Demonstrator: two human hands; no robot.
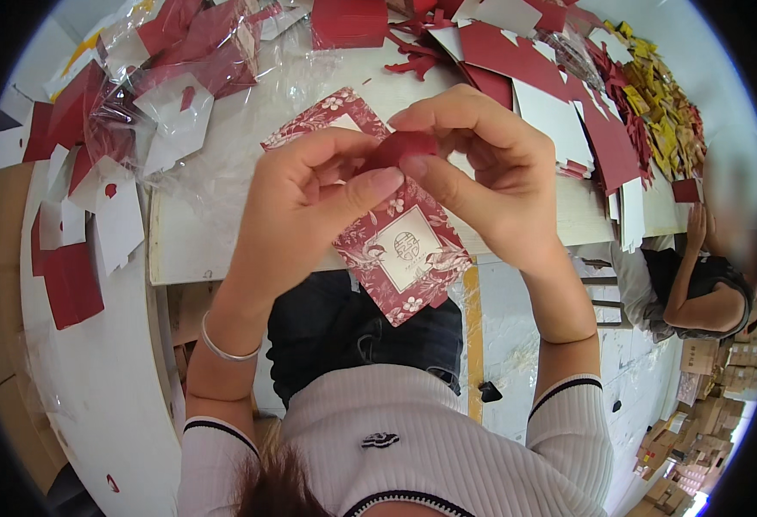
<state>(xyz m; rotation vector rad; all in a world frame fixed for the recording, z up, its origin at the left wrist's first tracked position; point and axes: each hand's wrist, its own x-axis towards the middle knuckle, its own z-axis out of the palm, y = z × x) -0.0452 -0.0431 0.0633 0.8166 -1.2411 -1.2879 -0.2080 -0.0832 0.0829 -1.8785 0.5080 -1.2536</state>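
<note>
Between both my hands is a small dark red piece [403,146], perhaps ribbon or folded paper; its kind is hard to tell. My left hand [297,202] pinches its left end with thumb and fingers. On the other end, the thumb and forefinger of my right hand [491,172] are closed. Just beneath lies a red-and-cream floral printed card or sleeve [409,250], with birds, blossoms and a pale square emblem. Its near end juts past the table edge over my lap, and my hands cover its middle.
Clear plastic wrap [266,112] and red-and-white boxes [120,207] crowd the left. Along the back right lie flat red card blanks [512,60], red ribbon strips [417,60] and a yellow heap [654,95]. Another person [706,293] sits at the right, near stacked cartons [697,414].
</note>
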